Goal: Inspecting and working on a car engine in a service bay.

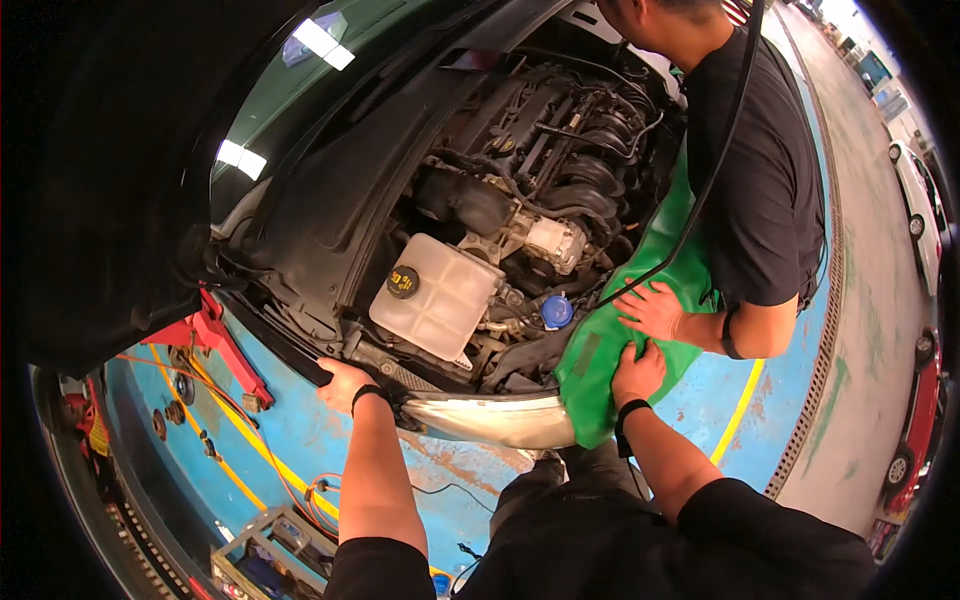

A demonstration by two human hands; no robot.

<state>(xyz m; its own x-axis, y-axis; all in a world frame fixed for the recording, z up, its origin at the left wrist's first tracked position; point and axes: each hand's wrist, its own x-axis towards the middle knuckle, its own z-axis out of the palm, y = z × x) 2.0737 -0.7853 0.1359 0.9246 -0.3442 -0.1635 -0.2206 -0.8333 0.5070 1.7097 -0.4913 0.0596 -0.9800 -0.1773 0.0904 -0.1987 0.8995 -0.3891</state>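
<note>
My left hand (343, 384) is closed over the dark front body edge (300, 350) of a car, just left of the headlight (490, 420). Against the green fender cover (598, 375) my right hand (637, 373) is curled, its fingers bent into the cover. A co-worker's hand (655, 310) lies spread on the same cover, just beyond mine. Between my arms the engine bay is exposed, with a whitish coolant tank (440, 298) under a black cap (403, 282). To its right sits a blue cap (556, 312), and the engine (570, 170) lies farther back.
The co-worker (765, 170) leans in from the right. A thin black rod (715, 165) slants down to the engine bay's right side. At left are a red lift arm (220, 340) and an orange hose (270, 450); a tool cart (270, 550) stands lower left. Parked cars (915, 200) line the far right.
</note>
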